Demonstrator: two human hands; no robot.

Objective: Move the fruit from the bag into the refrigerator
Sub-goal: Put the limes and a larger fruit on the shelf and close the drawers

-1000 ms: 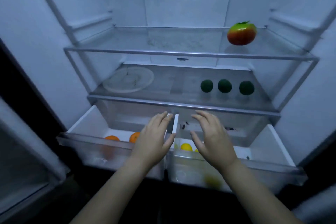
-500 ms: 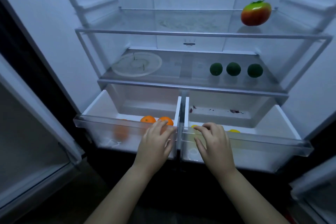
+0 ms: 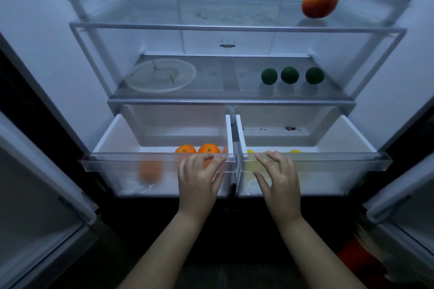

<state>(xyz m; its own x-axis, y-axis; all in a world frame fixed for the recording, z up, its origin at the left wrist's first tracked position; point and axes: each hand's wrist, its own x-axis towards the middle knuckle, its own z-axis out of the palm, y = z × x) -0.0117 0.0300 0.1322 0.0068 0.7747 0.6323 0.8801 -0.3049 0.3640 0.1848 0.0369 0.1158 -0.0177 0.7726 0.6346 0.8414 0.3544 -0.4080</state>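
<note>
head view: left hand (image 3: 199,178) and right hand (image 3: 278,178) apart, fingers spread, gripping nothing, tips on the front rims of left drawer (image 3: 129,157) and right drawer (image 3: 340,157). oranges (image 3: 208,149) in left drawer, yellow fruit (image 3: 296,151) in right. green fruit (image 3: 289,74) on middle shelf (image 3: 234,91).

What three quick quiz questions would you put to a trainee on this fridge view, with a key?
1. True or false: the red-green fruit lies beside the oranges.
2. How many green fruits sit on the middle shelf?
3. The oranges lie in: A the left drawer; B a basket; C a bowl.
Key: 1 false; 2 three; 3 A.
</note>
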